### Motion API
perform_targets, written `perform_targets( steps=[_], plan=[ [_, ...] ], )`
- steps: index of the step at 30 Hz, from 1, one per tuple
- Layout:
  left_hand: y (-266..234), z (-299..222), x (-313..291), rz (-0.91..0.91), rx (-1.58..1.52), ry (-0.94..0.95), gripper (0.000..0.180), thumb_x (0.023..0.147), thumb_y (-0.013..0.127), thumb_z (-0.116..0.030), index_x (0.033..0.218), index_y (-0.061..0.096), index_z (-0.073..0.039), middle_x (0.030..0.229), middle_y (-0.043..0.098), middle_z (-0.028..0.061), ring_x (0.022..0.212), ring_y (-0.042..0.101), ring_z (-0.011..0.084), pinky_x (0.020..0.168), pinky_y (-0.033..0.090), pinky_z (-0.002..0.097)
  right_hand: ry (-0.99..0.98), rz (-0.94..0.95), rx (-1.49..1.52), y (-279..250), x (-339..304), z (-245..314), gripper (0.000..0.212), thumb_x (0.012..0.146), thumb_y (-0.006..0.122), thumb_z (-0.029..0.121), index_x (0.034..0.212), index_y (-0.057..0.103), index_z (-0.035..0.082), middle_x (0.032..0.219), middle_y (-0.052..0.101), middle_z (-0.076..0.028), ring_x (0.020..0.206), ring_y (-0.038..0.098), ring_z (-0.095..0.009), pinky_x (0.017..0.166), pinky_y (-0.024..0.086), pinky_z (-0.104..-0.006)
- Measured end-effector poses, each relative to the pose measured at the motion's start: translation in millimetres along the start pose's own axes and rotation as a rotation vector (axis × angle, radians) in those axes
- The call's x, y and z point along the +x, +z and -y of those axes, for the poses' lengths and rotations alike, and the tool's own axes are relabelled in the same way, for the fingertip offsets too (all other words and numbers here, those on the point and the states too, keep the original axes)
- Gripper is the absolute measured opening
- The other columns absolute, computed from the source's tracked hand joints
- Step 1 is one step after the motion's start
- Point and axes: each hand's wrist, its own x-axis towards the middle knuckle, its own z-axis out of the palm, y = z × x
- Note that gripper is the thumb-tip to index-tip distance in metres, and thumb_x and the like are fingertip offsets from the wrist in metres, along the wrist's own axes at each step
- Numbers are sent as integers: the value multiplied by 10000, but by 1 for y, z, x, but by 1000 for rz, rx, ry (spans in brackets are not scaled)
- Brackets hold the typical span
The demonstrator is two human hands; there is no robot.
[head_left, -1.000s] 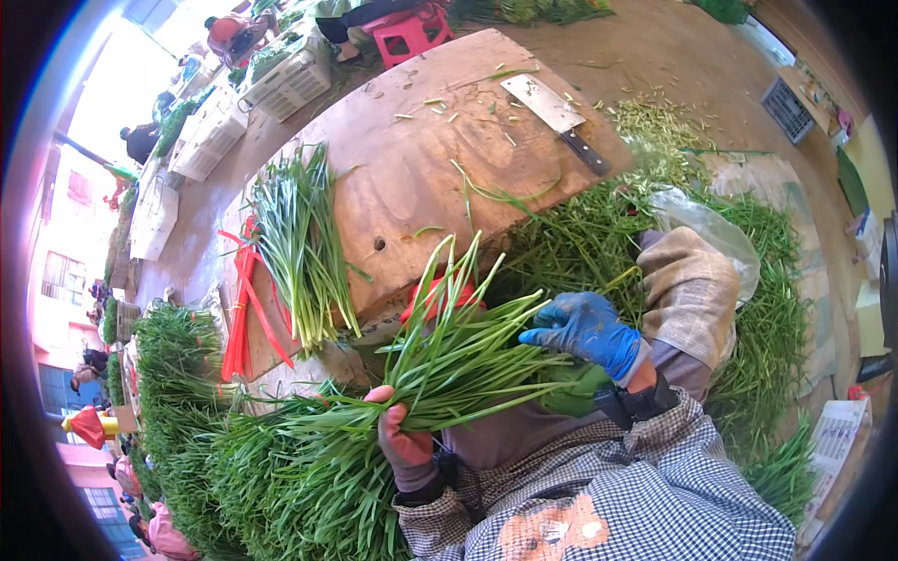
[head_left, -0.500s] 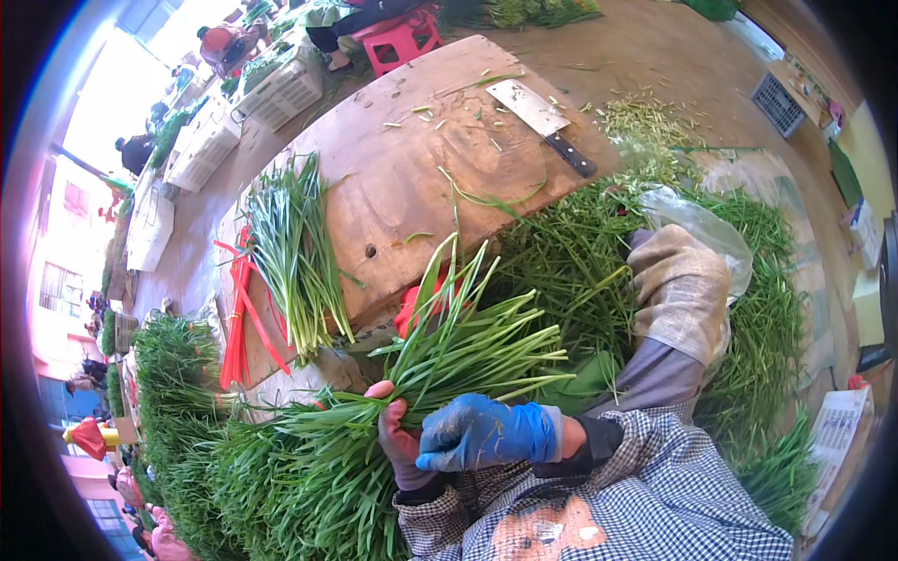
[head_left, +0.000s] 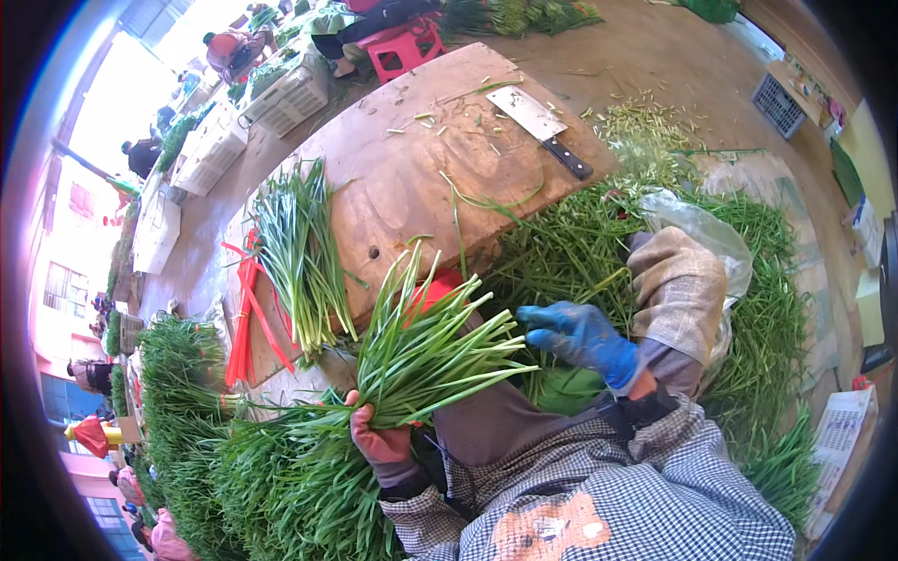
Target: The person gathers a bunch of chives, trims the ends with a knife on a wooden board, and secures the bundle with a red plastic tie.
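Note:
My left hand, in a pinkish glove, is closed round a bunch of garlic chives. The pale stem ends fan out up and to the right. My right hand, in a blue glove smeared with dirt, is apart from the bunch, just right of the stem tips. Its fingers stretch leftward and nothing shows in them. Another bunch of chives lies on the left edge of the wooden board, beside a bundle of red strips. A cleaver with a black handle rests on the board's far right.
Heaped chives lie at my left, with loose greens on my right. Trimmed ends litter the floor beyond the board. Further off are white crates, a pink stool and other people at work.
My right hand has left the bunch and moved right, its fingers opening out from a fist. The left hand, still holding the chives, has shifted slightly left and down.

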Motion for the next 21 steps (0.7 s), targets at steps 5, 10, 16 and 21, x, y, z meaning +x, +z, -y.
perform_targets(
  steps=[5,10,16,21],
  plan=[
    [4,8,0,-59,21,34,391,827,483,-29,1195,496,-160,1173,605,158,1072,603,369,871,518,600,-56,6,345,38,17,-10,220,818,745,162,996,721,35,952,683,-119,885,637,-207,787,503,-332],
    [-5,7,0,-43,50,12,396,833,489,-50,1214,493,-155,1174,605,165,1061,609,364,857,525,595,37,-81,380,7,8,-7,89,826,694,84,889,729,33,918,690,-101,846,647,-179,763,514,-301],
    [-7,11,4,-25,26,5,381,835,487,-59,1202,486,-160,1164,607,161,1038,619,355,841,539,574,-19,-230,-12,-27,4,-27,114,845,686,148,910,732,67,901,701,-90,848,665,-217,787,522,-327],
    [4,12,1,-19,50,-10,384,828,482,-50,1194,475,-167,1158,607,157,1034,622,348,817,554,556,-72,-76,125,22,20,0,151,783,772,133,860,707,21,759,632,-78,703,603,-192,676,491,-308]
  ],
)
